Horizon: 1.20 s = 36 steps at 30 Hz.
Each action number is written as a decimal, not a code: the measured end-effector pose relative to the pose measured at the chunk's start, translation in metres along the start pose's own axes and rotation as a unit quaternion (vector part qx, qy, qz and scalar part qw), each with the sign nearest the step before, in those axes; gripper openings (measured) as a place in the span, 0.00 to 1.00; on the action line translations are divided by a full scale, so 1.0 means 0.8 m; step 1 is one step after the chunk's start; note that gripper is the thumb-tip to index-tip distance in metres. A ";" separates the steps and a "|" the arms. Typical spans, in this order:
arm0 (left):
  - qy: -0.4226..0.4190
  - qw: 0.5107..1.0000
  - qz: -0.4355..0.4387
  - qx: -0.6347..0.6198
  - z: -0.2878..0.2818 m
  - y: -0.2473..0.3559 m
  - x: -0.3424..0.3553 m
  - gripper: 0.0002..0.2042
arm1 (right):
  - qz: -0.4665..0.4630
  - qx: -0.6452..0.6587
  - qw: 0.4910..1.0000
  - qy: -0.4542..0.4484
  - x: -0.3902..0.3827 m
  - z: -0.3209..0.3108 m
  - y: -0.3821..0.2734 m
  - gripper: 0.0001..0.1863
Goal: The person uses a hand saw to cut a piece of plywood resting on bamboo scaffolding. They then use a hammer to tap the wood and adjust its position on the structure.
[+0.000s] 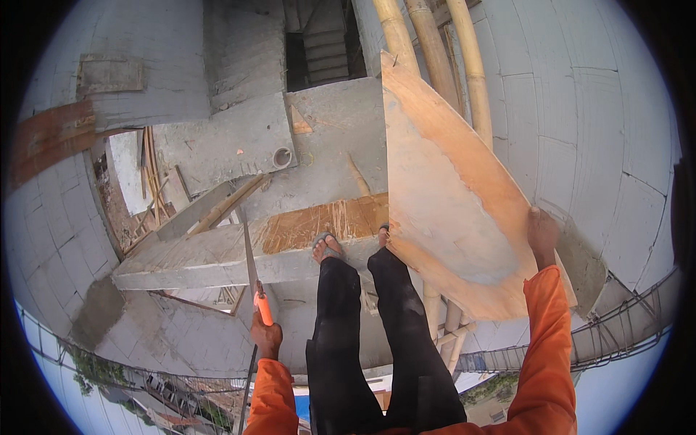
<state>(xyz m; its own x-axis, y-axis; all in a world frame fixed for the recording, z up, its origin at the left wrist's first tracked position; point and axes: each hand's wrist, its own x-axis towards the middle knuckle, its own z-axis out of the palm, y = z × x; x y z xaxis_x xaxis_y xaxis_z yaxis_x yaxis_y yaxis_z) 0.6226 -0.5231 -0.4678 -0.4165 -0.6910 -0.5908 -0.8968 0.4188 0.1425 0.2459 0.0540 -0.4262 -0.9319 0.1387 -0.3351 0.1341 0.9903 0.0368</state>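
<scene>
My left hand (267, 338) is closed around the orange handle of a hand saw (251, 254), its long thin blade pointing away from me. My right hand (543, 235) grips the right edge of a large plywood sheet (464, 196). The sheet is orange-brown with a wide grey cement stain and tapers to a pointed far corner. It stands tilted on my right, in front of the bamboo poles. The fingers behind the sheet are hidden.
Bamboo poles (438, 54) rise behind the sheet. My sandalled feet (328, 248) stand on a narrow concrete ledge (188, 264) with a brown board (319, 223). Beyond are a round bucket (282, 156), timber lengths (228, 205) and a stairwell (325, 54). Grey block walls (580, 109) flank the space.
</scene>
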 end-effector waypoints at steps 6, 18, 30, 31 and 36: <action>-0.091 0.992 0.063 0.063 -0.043 0.000 0.030 0.18 | 0.030 -0.004 0.999 -0.015 -0.038 -0.022 -0.013 0.35; -0.011 0.990 0.114 0.084 -0.073 -0.051 0.092 0.13 | -0.012 0.088 0.993 -0.078 0.063 0.128 -0.062 0.36; -0.046 0.984 0.130 0.117 -0.038 -0.036 0.090 0.13 | 0.092 0.010 0.977 -0.192 0.083 0.226 -0.135 0.36; -0.052 0.983 0.138 0.108 -0.037 -0.036 0.086 0.13 | 0.092 0.027 0.973 -0.211 0.065 0.230 -0.139 0.36; -0.062 0.979 0.159 0.111 -0.037 -0.037 0.063 0.12 | 0.142 0.113 0.938 -0.296 -0.046 0.258 -0.112 0.35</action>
<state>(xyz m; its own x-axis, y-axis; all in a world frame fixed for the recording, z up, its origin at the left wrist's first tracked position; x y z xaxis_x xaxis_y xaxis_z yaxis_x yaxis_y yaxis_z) 0.6238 -0.5876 -0.4779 -0.6356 -0.4335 -0.6388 -0.6647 0.7281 0.1673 0.3377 -0.0424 -0.6111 -0.5066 0.3008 -0.8080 0.4788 0.8775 0.0265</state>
